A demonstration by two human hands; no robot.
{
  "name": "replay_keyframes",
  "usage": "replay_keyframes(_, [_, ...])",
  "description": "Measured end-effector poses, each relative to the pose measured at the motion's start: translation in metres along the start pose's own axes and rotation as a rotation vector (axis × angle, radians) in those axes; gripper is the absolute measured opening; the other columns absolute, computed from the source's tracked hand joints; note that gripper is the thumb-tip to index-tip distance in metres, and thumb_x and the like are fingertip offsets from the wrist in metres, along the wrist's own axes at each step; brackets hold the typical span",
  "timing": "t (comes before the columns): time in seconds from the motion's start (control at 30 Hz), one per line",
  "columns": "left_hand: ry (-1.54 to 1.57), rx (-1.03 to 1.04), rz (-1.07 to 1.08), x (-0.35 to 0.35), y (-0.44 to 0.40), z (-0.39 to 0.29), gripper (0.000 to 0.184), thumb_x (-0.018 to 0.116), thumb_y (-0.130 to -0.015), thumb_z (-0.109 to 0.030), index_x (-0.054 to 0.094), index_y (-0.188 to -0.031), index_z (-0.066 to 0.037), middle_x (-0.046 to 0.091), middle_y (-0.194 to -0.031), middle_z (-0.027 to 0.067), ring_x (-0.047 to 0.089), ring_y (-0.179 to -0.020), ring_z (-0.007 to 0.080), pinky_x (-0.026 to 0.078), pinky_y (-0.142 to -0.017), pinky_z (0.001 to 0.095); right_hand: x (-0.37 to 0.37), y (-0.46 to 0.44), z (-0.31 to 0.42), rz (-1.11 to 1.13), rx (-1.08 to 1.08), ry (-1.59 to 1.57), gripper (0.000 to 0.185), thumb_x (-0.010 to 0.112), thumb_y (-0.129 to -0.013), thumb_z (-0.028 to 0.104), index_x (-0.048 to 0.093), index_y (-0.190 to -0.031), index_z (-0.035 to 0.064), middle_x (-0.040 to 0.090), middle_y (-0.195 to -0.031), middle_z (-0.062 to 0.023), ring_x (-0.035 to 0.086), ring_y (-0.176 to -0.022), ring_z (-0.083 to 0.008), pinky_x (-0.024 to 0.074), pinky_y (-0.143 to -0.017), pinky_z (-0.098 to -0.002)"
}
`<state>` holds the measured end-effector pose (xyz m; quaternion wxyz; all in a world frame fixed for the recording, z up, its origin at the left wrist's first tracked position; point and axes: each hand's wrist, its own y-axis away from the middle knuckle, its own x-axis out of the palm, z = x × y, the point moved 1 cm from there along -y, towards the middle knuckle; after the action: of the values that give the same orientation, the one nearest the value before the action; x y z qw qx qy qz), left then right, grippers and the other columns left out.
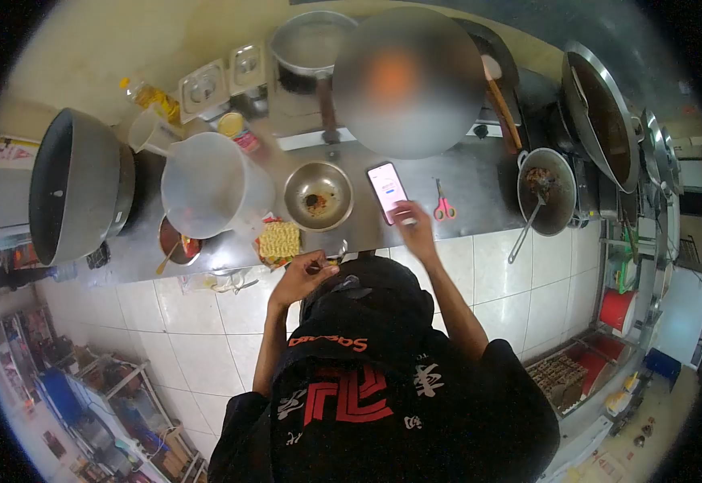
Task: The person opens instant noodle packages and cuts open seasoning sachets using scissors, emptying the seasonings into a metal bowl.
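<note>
We record the clearest markings on the black cloth shirt [415, 435]. Across it runs an orange word; we make out a capital S with an "as" after it, but cannot settle the full spelling. A large red angular emblem [347, 395] lies beside it, with white East Asian-style characters [428, 379] to either side; we could not read these with certainty. The lit, pale screen of the dark-edged rectangular phone [387, 191] bears small print, illegible to us. Lettering on the red-labelled, gold-lidded can [242, 135] is likewise too small to read.
</note>
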<state>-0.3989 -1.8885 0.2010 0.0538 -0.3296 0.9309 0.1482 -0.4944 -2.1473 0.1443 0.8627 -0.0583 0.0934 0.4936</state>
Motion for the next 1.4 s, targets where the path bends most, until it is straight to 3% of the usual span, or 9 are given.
replay_keyframes(0.3, [-0.38,-0.081,-0.105,-0.004,-0.002,0.008,0.015,0.067,-0.081,-0.012,0.061,-0.079,0.001,0.061,-0.066,0.0022,0.056,-0.066,0.0074,0.044,-0.057,0.025,-0.103,-0.005,-0.112,-0.407,0.199,0.804,0.03,0.072,-0.071,0.027,0.059,-0.09,0.0071,0.064,-0.079,-0.0108,0.063,-0.069,-0.0312,0.0492,-0.063,-0.0424])
replay_keyframes(0.43, [0.49,-0.125,-0.176,0.019,0.002,-0.004,0.023,0.07,-0.079,-0.016,0.058,-0.077,0.004,0.058,-0.063,0.0058,0.054,-0.059,0.0099,0.04,-0.053,0.0275,-0.11,-0.001,-0.102,-0.321,0.265,0.872,0.034,0.073,-0.068,0.024,0.059,-0.094,0.0074,0.064,-0.088,-0.0108,0.064,-0.075,-0.0306,0.0513,-0.066,-0.0407])
replay_keyframes(0.53, [-0.57,-0.245,0.002,0.027,-0.03,-0.01,0.02,0.071,-0.078,-0.016,0.064,-0.089,0.0,0.062,-0.077,-0.0008,0.053,-0.069,0.0073,0.042,-0.06,0.0243,-0.116,0.0,-0.109,-0.327,0.469,0.758,0.038,0.078,-0.063,0.017,0.057,-0.091,0.0036,0.066,-0.075,-0.0133,0.066,-0.071,-0.0245,0.0526,-0.063,-0.0362])
replay_keyframes(0.63, [0.457,-0.098,0.009,0.041,-0.021,-0.027,0.021,0.072,-0.075,-0.012,0.063,-0.09,0.001,0.063,-0.08,0.002,0.055,-0.074,0.0083,0.045,-0.066,0.0252,-0.129,0.006,-0.13,-0.432,0.433,0.275,0.038,0.08,-0.062,0.011,0.055,-0.088,0.0007,0.065,-0.067,-0.012,0.066,-0.07,-0.0186,0.0514,-0.058,-0.0306])
replay_keyframes(0.77, [-0.706,-0.228,0.163,0.047,-0.058,0.011,0.028,0.076,-0.075,-0.014,0.064,-0.096,-0.001,0.064,-0.086,0.0,0.054,-0.078,0.0062,0.046,-0.07,0.0271,-0.148,0.022,-0.136,-0.46,0.756,-0.571,0.03,0.069,-0.071,-0.003,0.052,-0.095,-0.0027,0.065,-0.088,-0.017,0.065,-0.074,-0.0173,0.0522,-0.062,-0.0276])
replay_keyframes(0.8, [-0.263,-0.252,0.152,0.046,-0.053,-0.015,0.026,0.076,-0.074,-0.016,0.063,-0.091,0.0,0.065,-0.083,0.0029,0.057,-0.076,0.01,0.046,-0.068,0.0288,-0.153,0.021,-0.134,-0.454,0.746,-0.582,0.03,0.069,-0.071,-0.003,0.052,-0.095,-0.0027,0.065,-0.088,-0.017,0.065,-0.074,-0.0173,0.0522,-0.062,-0.0276])
replay_keyframes(0.9, [0.381,-0.062,0.048,0.063,-0.044,-0.04,0.027,0.076,-0.072,-0.02,0.059,-0.076,0.001,0.062,-0.075,0.0135,0.06,-0.069,0.0239,0.045,-0.063,0.0339,-0.158,0.03,-0.11,-0.208,0.741,-0.972,0.031,0.063,-0.074,-0.008,0.051,-0.102,-0.0016,0.063,-0.098,-0.0183,0.064,-0.08,-0.0195,0.0525,-0.076,-0.0308])
replay_keyframes(1.0, [-0.548,0.147,-0.026,0.056,-0.059,-0.032,0.024,0.075,-0.074,-0.019,0.059,-0.076,-0.001,0.062,-0.078,0.0111,0.059,-0.07,0.0207,0.045,-0.065,0.0335,-0.124,0.012,-0.034,-0.024,0.402,-0.623,0.034,0.064,-0.075,-0.007,0.05,-0.104,0.004,0.063,-0.098,-0.0156,0.063,-0.086,-0.0209,0.0503,-0.081,-0.0309])
replay_keyframes(1.4, [-0.508,0.14,-0.225,0.032,-0.023,-0.089,0.023,0.074,-0.067,-0.007,0.06,-0.085,-0.004,0.064,-0.076,0.0107,0.064,-0.075,0.0236,0.048,-0.069,0.033,0.01,-0.031,0.078,0.779,0.131,-0.408,0.057,0.073,-0.06,-0.008,0.041,-0.105,0.007,0.056,-0.101,-0.0075,0.059,-0.091,-0.0156,0.0479,-0.08,-0.03])
